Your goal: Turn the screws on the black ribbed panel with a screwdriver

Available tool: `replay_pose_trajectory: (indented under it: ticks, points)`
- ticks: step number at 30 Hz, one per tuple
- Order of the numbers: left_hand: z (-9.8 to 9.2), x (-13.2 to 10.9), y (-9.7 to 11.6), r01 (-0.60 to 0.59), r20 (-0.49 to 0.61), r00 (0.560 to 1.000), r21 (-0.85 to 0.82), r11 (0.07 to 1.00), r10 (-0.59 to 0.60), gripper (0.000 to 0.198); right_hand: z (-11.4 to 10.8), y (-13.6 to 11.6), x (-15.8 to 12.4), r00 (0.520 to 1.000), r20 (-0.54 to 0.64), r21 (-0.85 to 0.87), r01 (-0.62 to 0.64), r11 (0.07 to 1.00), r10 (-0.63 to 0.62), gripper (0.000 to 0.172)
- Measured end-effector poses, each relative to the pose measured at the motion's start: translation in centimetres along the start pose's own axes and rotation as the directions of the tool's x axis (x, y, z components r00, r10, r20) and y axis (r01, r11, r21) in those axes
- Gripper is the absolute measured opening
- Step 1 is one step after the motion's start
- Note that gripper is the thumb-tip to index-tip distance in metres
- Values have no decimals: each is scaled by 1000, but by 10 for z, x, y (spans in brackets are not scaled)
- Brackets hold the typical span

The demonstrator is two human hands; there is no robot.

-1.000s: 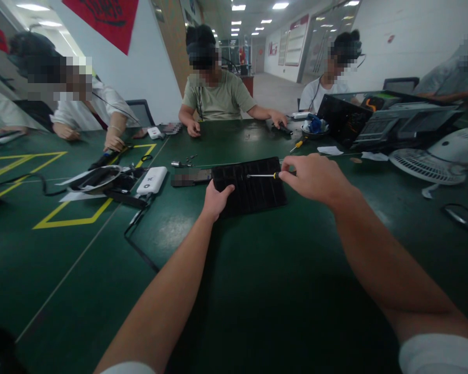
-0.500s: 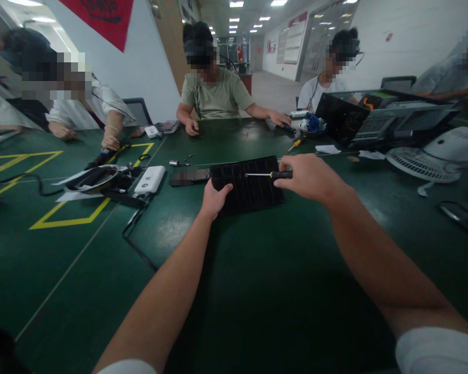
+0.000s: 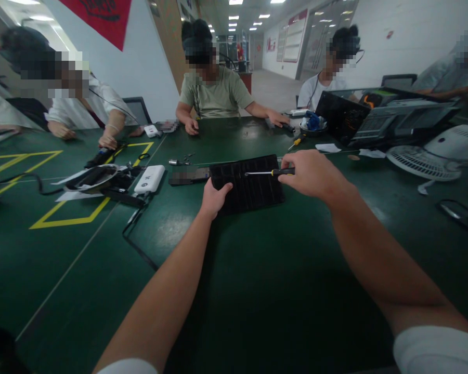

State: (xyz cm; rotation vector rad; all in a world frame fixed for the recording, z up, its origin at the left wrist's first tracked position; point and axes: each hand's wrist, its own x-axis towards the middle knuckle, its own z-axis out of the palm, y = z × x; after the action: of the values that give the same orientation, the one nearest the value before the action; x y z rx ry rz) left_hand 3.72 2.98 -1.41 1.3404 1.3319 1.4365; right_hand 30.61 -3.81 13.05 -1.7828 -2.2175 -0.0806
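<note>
A black rectangular panel (image 3: pixel 259 189) with a ribbed face is held tilted over the green table. My left hand (image 3: pixel 216 198) grips its left edge, thumb on the ribbed face. In my right hand (image 3: pixel 314 174) is a screwdriver (image 3: pixel 262 173) with a black and yellow handle, held nearly level. The screwdriver's tip is over the middle of the panel; whether it touches I cannot tell. Just left of the panel lies a flat dark phone-like object (image 3: pixel 184 177), with a small metal cylinder (image 3: pixel 174 162) and tiny loose pieces behind it.
To the left are a white power bank (image 3: pixel 150 179), a cable and a round dark-framed object (image 3: pixel 91 178). A white fan (image 3: pixel 425 158) and a computer case (image 3: pixel 401 122) stand at the right. A yellow-handled screwdriver (image 3: pixel 296 142) lies beyond my right hand. Several co-workers sit around the table.
My right hand has shifted slightly, and the screwdriver's handle has turned a little in the fingers. The tip stays near the same spot on the panel. My left hand keeps its grip.
</note>
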Motion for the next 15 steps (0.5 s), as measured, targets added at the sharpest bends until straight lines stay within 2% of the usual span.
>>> replay_pose_trajectory:
  ticks: [15]
  points:
    - [1,-1,3,28,-16,999,0,1000,-28,38,-3,-4,-2,999,0,-25,-52,998,52,30]
